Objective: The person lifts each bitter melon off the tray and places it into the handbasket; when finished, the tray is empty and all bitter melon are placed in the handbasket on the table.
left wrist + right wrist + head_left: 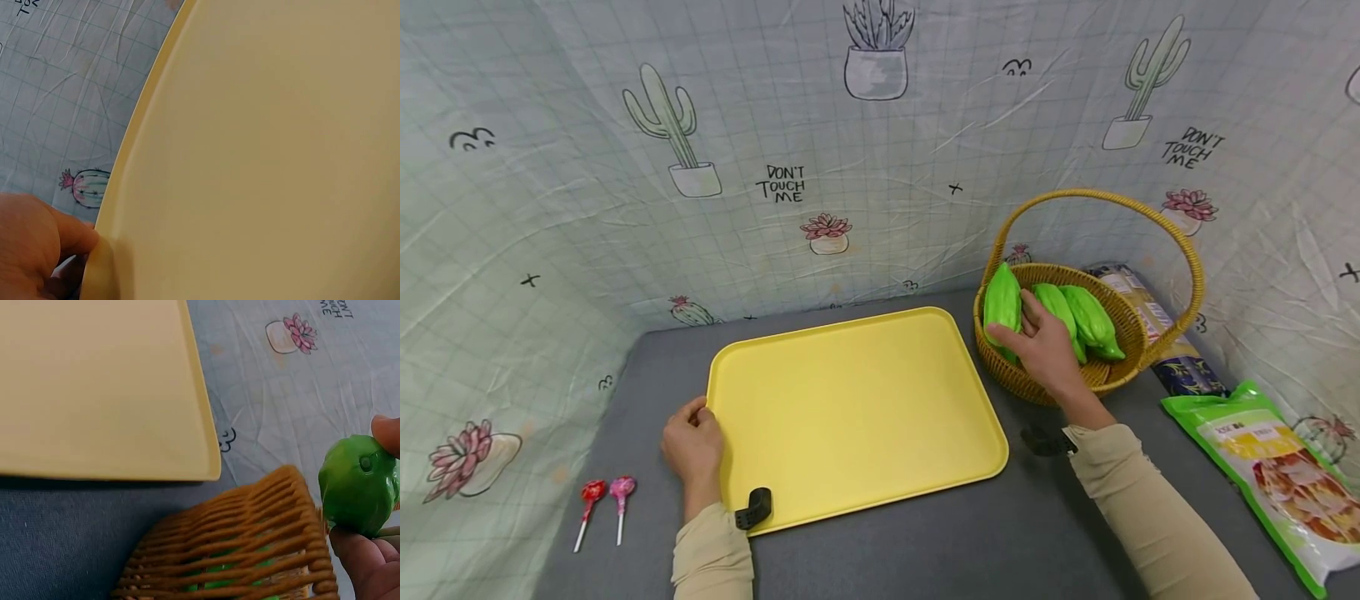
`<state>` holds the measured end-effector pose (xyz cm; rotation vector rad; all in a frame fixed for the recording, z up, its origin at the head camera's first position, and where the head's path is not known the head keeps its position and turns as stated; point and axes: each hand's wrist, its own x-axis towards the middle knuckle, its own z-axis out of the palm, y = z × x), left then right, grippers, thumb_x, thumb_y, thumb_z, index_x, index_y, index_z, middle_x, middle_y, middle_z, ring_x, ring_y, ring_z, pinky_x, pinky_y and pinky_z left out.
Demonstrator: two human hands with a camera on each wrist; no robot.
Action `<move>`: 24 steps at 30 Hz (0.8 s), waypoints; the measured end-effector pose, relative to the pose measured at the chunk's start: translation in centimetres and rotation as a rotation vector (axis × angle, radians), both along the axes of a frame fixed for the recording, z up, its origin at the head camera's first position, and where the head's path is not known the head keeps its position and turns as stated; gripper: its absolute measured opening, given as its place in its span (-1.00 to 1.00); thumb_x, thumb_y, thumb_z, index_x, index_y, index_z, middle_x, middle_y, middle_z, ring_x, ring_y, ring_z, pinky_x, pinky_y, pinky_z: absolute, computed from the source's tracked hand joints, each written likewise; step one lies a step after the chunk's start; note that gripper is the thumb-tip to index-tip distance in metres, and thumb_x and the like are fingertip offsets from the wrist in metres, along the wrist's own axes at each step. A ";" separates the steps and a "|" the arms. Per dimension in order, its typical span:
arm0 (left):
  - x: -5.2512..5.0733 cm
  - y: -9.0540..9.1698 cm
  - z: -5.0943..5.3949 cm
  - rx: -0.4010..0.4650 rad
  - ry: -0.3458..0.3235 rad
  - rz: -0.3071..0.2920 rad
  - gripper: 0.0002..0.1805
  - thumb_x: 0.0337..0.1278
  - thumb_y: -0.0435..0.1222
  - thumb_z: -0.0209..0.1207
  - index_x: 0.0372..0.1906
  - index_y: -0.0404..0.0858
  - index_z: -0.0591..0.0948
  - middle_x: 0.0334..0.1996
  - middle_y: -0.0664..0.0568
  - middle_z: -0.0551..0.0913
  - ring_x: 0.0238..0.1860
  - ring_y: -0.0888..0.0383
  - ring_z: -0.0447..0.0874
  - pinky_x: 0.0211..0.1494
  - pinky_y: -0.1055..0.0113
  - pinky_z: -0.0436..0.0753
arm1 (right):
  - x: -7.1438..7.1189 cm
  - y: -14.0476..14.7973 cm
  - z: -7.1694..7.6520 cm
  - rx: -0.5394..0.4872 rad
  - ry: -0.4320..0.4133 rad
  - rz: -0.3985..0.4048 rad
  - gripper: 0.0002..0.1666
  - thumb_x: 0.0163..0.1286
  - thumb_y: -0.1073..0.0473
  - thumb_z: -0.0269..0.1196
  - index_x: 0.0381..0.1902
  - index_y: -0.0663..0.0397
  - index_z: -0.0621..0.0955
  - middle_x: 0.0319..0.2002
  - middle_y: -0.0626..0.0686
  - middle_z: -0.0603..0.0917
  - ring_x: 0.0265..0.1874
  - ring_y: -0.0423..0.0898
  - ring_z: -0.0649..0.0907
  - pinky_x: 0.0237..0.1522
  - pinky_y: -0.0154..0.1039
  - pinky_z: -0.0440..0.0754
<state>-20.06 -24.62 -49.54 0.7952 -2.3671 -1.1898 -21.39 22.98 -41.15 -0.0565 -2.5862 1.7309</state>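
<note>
My right hand [1048, 346] holds a bright green, ridged bitter melon [1002, 304] between thumb and fingers, at the left side of a woven basket [1018, 383]. In the right wrist view, the melon's stem end [359, 484] shows with the thumb above and fingers below. More green bitter melons [1090, 318] lie in the basket to the right of this hand. My left hand [694, 446] grips the left rim of a yellow tray [857, 417]. Up close, its fingers [75, 237] meet the tray's raised edge [115, 206]; the lower fingers are partly hidden.
Two lollipops, one red [593, 492] and one pink [622, 486], lie left of my left hand. Right of the basket are a dark-blue and gold package [1187, 371] and a green snack bag [1262, 467]. The basket's tall handle [1195, 258] arches above it. Printed cloth hangs behind.
</note>
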 end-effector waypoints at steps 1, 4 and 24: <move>0.0 0.0 0.0 -0.001 0.001 0.002 -0.59 0.48 -0.33 -0.09 0.16 -0.42 0.65 0.10 -0.39 0.64 0.13 -0.33 0.56 0.26 -0.18 0.45 | -0.1 0.2 -0.1 0.004 -0.006 0.001 0.16 0.46 -0.10 0.29 0.66 0.05 -0.18 0.66 0.11 -0.15 0.64 0.14 0.05 0.52 0.10 0.27; 0.0 0.0 -0.1 -0.003 0.001 0.002 -0.59 0.49 -0.33 -0.09 0.16 -0.43 0.65 0.09 -0.40 0.64 0.12 -0.33 0.56 0.25 -0.17 0.45 | -0.6 0.8 -0.3 0.023 -0.019 0.005 0.17 0.45 -0.12 0.28 0.66 0.06 -0.19 0.66 0.14 -0.13 0.63 0.16 0.07 0.51 0.12 0.29; 0.3 0.1 -0.1 0.007 0.032 -0.008 -0.60 0.49 -0.35 -0.08 0.18 -0.44 0.64 0.08 -0.40 0.64 0.09 -0.33 0.56 0.21 -0.17 0.47 | -2.4 3.0 -1.4 0.278 -0.078 0.015 0.14 0.45 -0.23 0.25 0.64 0.23 -0.04 0.08 0.39 0.63 -0.03 0.22 0.67 0.05 0.05 0.63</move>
